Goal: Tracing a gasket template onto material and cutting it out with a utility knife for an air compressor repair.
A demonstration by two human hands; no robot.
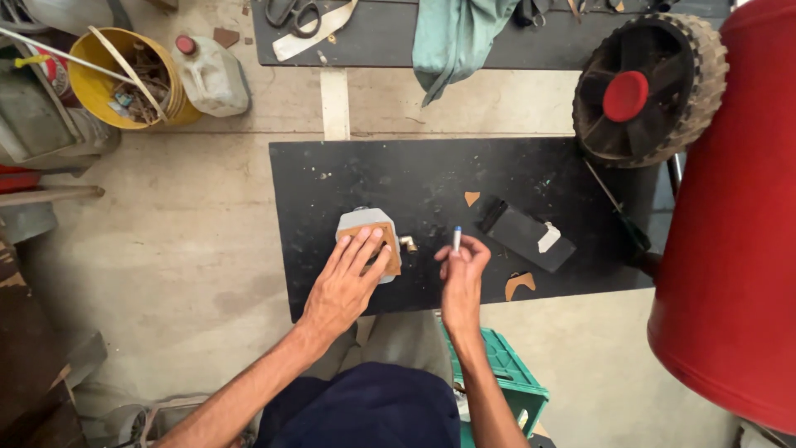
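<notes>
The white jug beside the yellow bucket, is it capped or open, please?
Capped: the white jug shows a red cap on its neck.

The scene is lit evenly by soft, diffuse daylight, and only faint shadows are cast beneath the hands on the matte black counter (431, 178). Mild glare is seen on the red tank (730, 249) at 3 o'clock. Wide-angle bending is noticed toward the edges; focus is kept sharp centrally.

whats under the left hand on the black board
The left hand presses a tan cardboard piece onto a small grey block with a brass fitting. The block's top is mostly covered.
</notes>
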